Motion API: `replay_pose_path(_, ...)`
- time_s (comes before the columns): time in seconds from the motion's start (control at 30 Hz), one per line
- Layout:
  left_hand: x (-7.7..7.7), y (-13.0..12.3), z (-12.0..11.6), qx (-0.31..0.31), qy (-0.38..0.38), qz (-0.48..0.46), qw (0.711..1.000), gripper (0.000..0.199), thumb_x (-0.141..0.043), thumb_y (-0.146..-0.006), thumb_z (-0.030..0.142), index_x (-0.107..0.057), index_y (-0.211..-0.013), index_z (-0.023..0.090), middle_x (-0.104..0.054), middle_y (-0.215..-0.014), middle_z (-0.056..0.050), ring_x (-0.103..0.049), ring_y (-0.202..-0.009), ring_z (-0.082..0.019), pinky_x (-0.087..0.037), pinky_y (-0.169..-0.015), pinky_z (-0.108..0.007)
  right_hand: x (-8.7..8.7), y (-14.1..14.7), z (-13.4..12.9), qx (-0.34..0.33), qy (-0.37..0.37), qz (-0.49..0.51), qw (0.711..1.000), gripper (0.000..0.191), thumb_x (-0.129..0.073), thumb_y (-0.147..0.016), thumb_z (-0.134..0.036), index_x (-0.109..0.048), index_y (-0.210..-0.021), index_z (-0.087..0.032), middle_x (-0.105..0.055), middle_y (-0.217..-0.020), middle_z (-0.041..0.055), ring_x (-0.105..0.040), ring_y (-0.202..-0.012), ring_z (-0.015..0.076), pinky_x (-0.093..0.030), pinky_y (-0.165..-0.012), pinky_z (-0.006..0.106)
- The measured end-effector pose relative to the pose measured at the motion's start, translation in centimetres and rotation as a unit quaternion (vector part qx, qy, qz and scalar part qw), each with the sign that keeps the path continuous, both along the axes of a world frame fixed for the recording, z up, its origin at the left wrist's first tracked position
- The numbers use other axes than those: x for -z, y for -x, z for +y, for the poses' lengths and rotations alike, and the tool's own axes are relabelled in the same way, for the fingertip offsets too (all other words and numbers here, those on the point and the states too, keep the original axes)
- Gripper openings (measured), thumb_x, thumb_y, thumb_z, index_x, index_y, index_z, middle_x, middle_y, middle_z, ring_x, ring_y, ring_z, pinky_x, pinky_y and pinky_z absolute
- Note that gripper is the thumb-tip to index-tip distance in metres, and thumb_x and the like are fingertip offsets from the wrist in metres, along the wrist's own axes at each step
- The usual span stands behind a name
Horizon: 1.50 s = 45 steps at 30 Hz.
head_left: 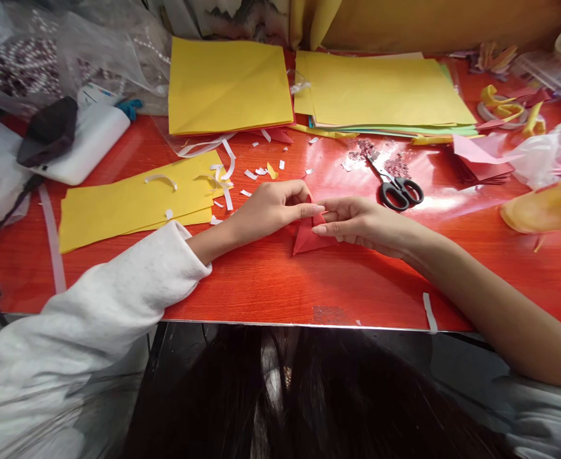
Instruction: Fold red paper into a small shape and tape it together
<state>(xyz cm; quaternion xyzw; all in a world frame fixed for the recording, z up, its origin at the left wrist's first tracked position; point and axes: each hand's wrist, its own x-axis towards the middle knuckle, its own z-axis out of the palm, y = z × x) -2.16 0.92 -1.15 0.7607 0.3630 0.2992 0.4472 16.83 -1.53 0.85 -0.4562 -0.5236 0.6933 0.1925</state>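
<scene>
A folded piece of red paper (pixel 305 237) is between my two hands, just above the red tabletop near its front middle. My left hand (pixel 280 203) pinches the upper part of the paper between thumb and fingers. From the other side, my right hand (pixel 357 220) grips its right part, thumb on top and fingers curled beneath. The fingertips of both hands meet at the fold and hide part of it. Beyond my right hand lies a pair of black-handled scissors (pixel 395 188), blades pointing away to the left.
Yellow paper strips (pixel 137 197) and white scraps (pixel 227 197) lie to the left. Stacks of yellow sheets (pixel 230 86) stand at the back. A white power bank (pixel 84 143) with a black plug is at far left, a yellow cup (pixel 543 207) at right. The table's front edge (pixel 271 326) is close.
</scene>
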Motion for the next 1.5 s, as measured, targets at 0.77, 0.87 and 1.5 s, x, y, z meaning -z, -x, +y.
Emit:
replay_pose_path(0.77,-0.8,0.5,0.6,0.031,0.111,0.011,0.993,0.015,-0.059,-0.083,0.028,-0.064,-0.084,0.014,-0.052,-0.059,0.002,-0.04,-0.046,-0.005,-0.027,-0.04,-0.02,0.3,-0.2,-0.2,0.0,-0.013,-0.009,1.0,0.035,-0.065,-0.078,-0.052,-0.063,-0.074,-0.017,-0.043,-0.063,-0.0018,-0.035,-0.055,0.0093,-0.031,-0.052,0.025)
replay_pose_path(0.87,-0.8,0.7,0.9,0.042,0.115,0.017,0.992,0.014,-0.06,-0.08,0.027,-0.065,-0.083,0.015,-0.053,-0.058,0.002,-0.042,-0.045,-0.006,-0.027,-0.039,-0.02,0.4,-0.3,-0.1,-0.01,-0.029,-0.028,0.999,0.037,-0.068,-0.076,-0.05,-0.054,-0.063,-0.018,-0.037,-0.061,-0.0028,-0.033,-0.055,0.0095,-0.029,-0.052,0.026)
replay_pose_path(1.5,-0.1,0.2,0.4,0.012,0.057,-0.003,0.998,0.009,-0.061,-0.078,0.02,-0.064,-0.077,0.012,-0.059,-0.066,0.001,-0.045,-0.054,-0.005,-0.034,-0.05,-0.02,0.7,0.3,-0.4,0.012,-0.044,-0.048,0.998,0.028,-0.072,-0.071,-0.046,-0.067,-0.072,-0.018,-0.06,-0.07,0.0017,-0.055,-0.065,0.0129,-0.048,-0.062,0.027)
